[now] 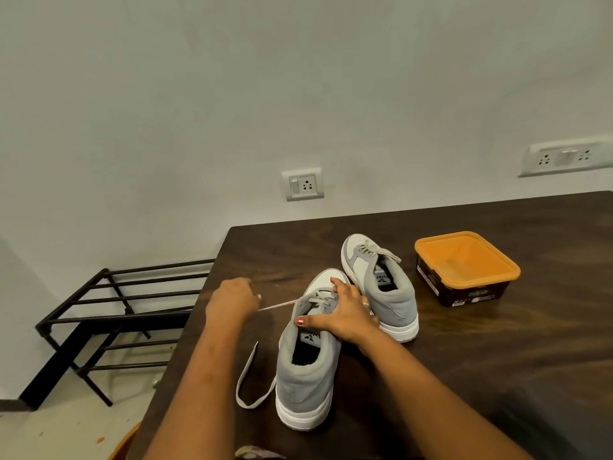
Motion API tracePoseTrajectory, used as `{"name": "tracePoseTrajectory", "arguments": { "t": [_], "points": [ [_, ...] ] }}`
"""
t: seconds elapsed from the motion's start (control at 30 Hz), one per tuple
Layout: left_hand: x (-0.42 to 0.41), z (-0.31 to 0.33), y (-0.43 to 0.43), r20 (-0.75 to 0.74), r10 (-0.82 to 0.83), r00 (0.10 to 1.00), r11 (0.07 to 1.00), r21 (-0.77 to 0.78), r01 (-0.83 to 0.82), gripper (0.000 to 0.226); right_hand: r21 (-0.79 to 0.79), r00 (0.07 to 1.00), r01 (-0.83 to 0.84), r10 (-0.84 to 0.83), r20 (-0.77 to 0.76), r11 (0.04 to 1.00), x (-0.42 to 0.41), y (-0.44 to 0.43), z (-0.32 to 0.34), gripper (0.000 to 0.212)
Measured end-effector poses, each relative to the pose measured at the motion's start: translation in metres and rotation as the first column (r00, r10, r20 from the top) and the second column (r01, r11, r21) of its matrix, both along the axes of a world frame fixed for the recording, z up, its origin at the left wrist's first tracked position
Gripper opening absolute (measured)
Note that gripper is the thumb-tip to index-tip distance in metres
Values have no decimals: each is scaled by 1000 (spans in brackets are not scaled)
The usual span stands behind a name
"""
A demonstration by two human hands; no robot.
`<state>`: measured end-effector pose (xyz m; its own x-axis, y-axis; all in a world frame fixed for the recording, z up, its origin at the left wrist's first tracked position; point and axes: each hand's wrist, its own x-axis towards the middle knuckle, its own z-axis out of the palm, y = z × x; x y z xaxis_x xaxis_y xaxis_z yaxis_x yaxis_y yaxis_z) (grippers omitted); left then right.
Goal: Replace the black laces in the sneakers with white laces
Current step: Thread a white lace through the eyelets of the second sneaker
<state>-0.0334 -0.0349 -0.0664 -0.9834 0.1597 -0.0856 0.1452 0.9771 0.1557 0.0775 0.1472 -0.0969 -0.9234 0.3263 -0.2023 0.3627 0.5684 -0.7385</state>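
Observation:
Two grey-and-white sneakers stand on the dark wooden table [464,376], heels toward me. The near sneaker [306,376] carries a white lace [282,305] partly threaded through its eyelets. My left hand [232,298] pinches that lace and holds it taut out to the left of the shoe. A loose length of the lace [247,376] loops down on the table beside the heel. My right hand [343,315] rests on the near sneaker's tongue area with fingers spread. The far sneaker [381,280] is laced in white.
An orange-rimmed dark square tub [464,270] sits open at the right of the far sneaker. A black metal rack [109,313] stands on the floor left of the table. Wall sockets [302,184] are behind. The table's left edge lies under my left forearm.

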Motion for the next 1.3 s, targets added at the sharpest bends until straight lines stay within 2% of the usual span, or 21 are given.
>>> {"name": "tracePoseTrajectory", "arguments": {
  "t": [0.07, 0.13, 0.17, 0.2, 0.23, 0.27, 0.3, 0.33, 0.4, 0.43, 0.47, 0.63, 0.73, 0.8, 0.93, 1.1, 1.17, 1.3],
  "points": [
    [-3, -1, 0, 179, 23, 984, 986, -165, 7, 36, 0, 1000, 1, -1, 5, 1000, 0, 0, 0, 121],
    [-3, -2, 3, 474, 71, 878, 963, -262, 63, 36, -5, 1000, 4, -4, 1, 1000, 0, 0, 0, 120],
    [-1, -5, 5, 569, 82, 818, 953, -286, 103, 36, -12, 1000, 3, -3, -3, 1000, 0, 0, 0, 119],
    [3, -8, 6, 602, 75, 795, 947, -294, 133, 34, -23, 1000, 0, 0, -12, 1000, 0, 0, 0, 118],
    [5, -11, 8, 572, 31, 820, 950, -271, 153, 30, -35, 1000, -3, 2, -28, 999, -1, 0, 0, 117],
    [5, -14, 10, 475, -52, 878, 963, -209, 170, 29, -53, 999, -3, 1, -48, 999, -2, 1, 0, 114],
    [7, -15, 13, 363, -144, 921, 977, -97, 191, 31, -76, 998, -1, -4, -68, 997, -3, 2, 2, 109],
    [10, -17, 17, 276, -228, 934, 973, 95, 209, 31, -108, 996, -1, -8, -85, 994, -4, 3, 3, 104],
    [18, -19, 26, 297, -321, 899, 846, 516, 132, 27, -159, 995, -4, -12, -100, 987, -4, 5, 6, 93],
    [22, -19, 31, 339, -346, 875, 791, 606, 78, 24, -165, 994, 1, -19, -106, 986, -4, 7, 7, 87],
    [26, -20, 34, 368, -352, 861, 772, 634, 45, 21, -163, 993, 11, -29, -113, 987, -5, 7, 6, 79],
    [28, -17, 39, 369, -394, 842, 787, 608, 103, 15, -135, 960, 163, -189, -206, 977, -4, 5, 0, 28],
    [33, -9, 41, 400, -361, 842, 668, 741, -66, 28, -93, 943, 212, -229, -243, 973, -2, 4, 1, 9],
    [36, -5, 40, 469, -364, 805, 599, 779, -183, 36, -81, 940, 214, -228, -254, 973, -1, 4, 1, 6],
    [39, -1, 38, 541, -379, 751, 687, 708, -163, 36, -85, 941, 212, -226, -250, 974, 0, 5, 0, 3],
    [38, 4, 37, 569, -419, 707, 624, 747, -231, 25, -92, 943, 196, -214, -256, 976, -1, 8, 0, 6],
    [36, 5, 35, 550, -414, 726, 650, 736, -187, 29, -94, 945, 188, -206, -252, 978, -2, 10, 0, 4],
    [37, 6, 46, 436, -303, 847, 804, 595, -18, 21, -101, 947, 173, -194, -255, 980, -2, 10, 0, 2]
  ]
}}
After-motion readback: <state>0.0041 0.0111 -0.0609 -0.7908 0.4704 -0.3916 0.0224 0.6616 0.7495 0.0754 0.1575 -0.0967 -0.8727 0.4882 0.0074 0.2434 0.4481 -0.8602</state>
